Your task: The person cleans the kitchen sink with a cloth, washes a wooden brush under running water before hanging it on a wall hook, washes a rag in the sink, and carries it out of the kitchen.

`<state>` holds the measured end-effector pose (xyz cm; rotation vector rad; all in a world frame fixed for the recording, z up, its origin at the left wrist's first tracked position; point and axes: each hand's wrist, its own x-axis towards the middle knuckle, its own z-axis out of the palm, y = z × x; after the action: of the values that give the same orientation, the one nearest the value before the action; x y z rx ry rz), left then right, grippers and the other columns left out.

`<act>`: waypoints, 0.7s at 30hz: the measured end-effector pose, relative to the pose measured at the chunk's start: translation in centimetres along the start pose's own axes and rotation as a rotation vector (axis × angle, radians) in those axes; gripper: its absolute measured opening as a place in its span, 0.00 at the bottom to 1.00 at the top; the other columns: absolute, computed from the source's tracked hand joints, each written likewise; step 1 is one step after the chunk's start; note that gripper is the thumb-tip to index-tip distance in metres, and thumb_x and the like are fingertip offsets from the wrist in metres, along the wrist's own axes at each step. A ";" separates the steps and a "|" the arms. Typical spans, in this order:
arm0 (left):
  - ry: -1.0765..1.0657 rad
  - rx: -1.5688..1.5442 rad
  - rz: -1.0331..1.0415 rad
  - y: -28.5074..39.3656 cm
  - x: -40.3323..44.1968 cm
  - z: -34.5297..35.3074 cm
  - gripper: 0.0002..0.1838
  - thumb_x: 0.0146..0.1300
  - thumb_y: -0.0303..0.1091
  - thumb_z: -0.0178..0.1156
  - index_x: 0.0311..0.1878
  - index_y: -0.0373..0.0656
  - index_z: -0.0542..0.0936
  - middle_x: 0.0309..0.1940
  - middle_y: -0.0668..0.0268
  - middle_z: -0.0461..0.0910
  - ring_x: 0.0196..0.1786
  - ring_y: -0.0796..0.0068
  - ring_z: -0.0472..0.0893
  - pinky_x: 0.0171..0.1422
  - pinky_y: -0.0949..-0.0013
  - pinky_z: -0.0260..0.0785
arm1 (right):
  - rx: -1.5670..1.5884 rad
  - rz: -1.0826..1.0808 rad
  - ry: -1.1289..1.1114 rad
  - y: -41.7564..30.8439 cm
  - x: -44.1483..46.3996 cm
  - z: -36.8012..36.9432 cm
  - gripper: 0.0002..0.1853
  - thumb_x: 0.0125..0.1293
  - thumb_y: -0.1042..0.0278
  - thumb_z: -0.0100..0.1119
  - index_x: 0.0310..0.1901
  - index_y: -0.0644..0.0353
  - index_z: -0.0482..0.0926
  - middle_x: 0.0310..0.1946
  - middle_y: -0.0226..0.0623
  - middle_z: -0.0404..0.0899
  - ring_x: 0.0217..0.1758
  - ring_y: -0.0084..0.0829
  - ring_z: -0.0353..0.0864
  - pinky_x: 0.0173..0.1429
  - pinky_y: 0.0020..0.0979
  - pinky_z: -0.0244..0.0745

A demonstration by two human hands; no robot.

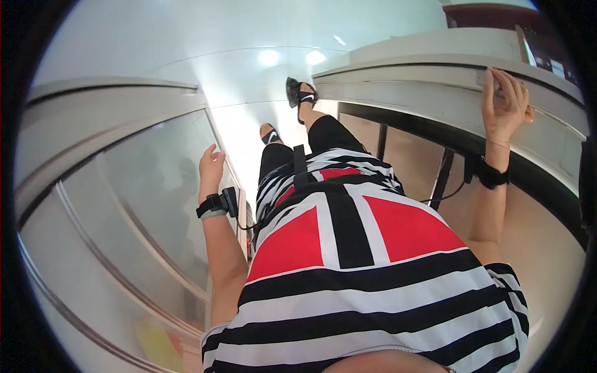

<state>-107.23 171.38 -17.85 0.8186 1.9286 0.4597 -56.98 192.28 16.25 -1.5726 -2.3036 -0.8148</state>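
Note:
My right hand (507, 109) is raised at the right, its fingers bent against the edge of a white door (404, 73). A small plate (482, 76) on that edge lies right beside my fingertips. Whatever the palm side touches is partly hidden. My left hand (212, 166) hangs at the left with loosely bent fingers and holds nothing. It is close to the frame (214, 133) of a glass-paned door (161, 180). Both wrists carry black straps, the left one with a small black device (230, 200).
Pale shiny floor tiles (249, 74) stretch ahead, with bright light reflections. My feet, in black slippers (272, 137), stand between the glass-paned door and the white door. Dark reddish furniture (491, 17) is at the upper right. Thin cables run from both wrists.

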 end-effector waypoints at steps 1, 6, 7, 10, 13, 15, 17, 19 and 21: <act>0.031 0.008 0.018 0.3 0.0 0.0 0.26 0.61 0.38 0.60 0.61 0.39 0.72 0.46 0.50 0.81 0.47 0.61 0.81 0.54 0.64 0.71 | 0.023 0.004 0.002 1.0 -0.2 0.8 0.07 0.53 0.66 0.67 0.36 0.53 0.85 0.37 0.27 0.83 0.41 0.29 0.75 0.48 0.31 0.67; 0.116 -0.006 -0.085 -2.1 -0.8 0.0 0.27 0.61 0.41 0.60 0.61 0.40 0.72 0.43 0.54 0.81 0.47 0.64 0.80 0.53 0.65 0.71 | 0.022 0.061 -0.060 2.3 1.1 5.9 0.06 0.56 0.66 0.66 0.36 0.52 0.85 0.38 0.26 0.83 0.42 0.28 0.75 0.50 0.28 0.66; 0.129 -0.004 -0.101 -2.9 -1.1 0.1 0.27 0.61 0.41 0.60 0.61 0.40 0.72 0.43 0.54 0.81 0.47 0.64 0.80 0.53 0.65 0.71 | 0.033 0.047 -0.084 3.1 1.6 7.2 0.06 0.57 0.66 0.65 0.36 0.51 0.85 0.38 0.25 0.83 0.42 0.28 0.75 0.50 0.28 0.66; 0.098 -0.116 -0.254 -4.3 -3.0 1.2 0.26 0.61 0.39 0.61 0.61 0.39 0.72 0.43 0.54 0.81 0.45 0.65 0.80 0.52 0.65 0.71 | 0.010 0.049 -0.128 2.2 2.8 8.7 0.07 0.58 0.65 0.65 0.38 0.53 0.85 0.39 0.27 0.82 0.44 0.29 0.76 0.51 0.28 0.66; 0.093 -0.255 -0.311 -5.8 -5.6 2.4 0.28 0.61 0.38 0.62 0.62 0.37 0.70 0.42 0.56 0.82 0.42 0.70 0.80 0.50 0.69 0.71 | 0.510 0.376 -0.238 -0.1 4.6 12.9 0.08 0.61 0.68 0.63 0.40 0.59 0.83 0.40 0.34 0.82 0.44 0.30 0.78 0.50 0.29 0.70; 0.003 -0.349 -0.475 -5.6 -7.4 2.5 0.29 0.62 0.36 0.58 0.67 0.43 0.66 0.34 0.67 0.76 0.33 0.79 0.76 0.27 0.76 0.67 | 0.764 0.217 -0.277 -5.4 7.1 14.0 0.08 0.61 0.72 0.62 0.41 0.62 0.83 0.40 0.38 0.82 0.43 0.30 0.79 0.50 0.28 0.72; -0.024 -0.466 -0.647 -5.4 -10.9 2.2 0.30 0.61 0.41 0.59 0.66 0.42 0.67 0.41 0.65 0.79 0.42 0.77 0.78 0.36 0.71 0.69 | 0.764 0.055 -0.327 -11.4 11.5 13.7 0.08 0.61 0.75 0.61 0.41 0.62 0.82 0.40 0.39 0.82 0.43 0.31 0.79 0.49 0.28 0.72; 0.036 -0.622 -0.714 -6.0 -15.7 2.5 0.31 0.63 0.42 0.57 0.68 0.44 0.64 0.50 0.64 0.77 0.50 0.72 0.78 0.43 0.63 0.70 | 0.908 -0.044 -0.365 -15.1 15.8 14.0 0.08 0.59 0.75 0.62 0.41 0.62 0.82 0.39 0.40 0.82 0.43 0.33 0.80 0.48 0.29 0.73; 0.082 -0.807 -0.875 -7.5 -21.4 2.7 0.28 0.64 0.43 0.57 0.64 0.42 0.68 0.51 0.63 0.77 0.53 0.66 0.77 0.53 0.60 0.67 | 0.993 -0.130 -0.375 -17.6 18.4 14.4 0.07 0.59 0.76 0.61 0.40 0.61 0.82 0.38 0.40 0.82 0.43 0.36 0.80 0.47 0.31 0.73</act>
<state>-100.65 150.85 -10.27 -0.5565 1.7332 0.6387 -78.61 210.11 7.88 -1.1406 -2.4170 0.6207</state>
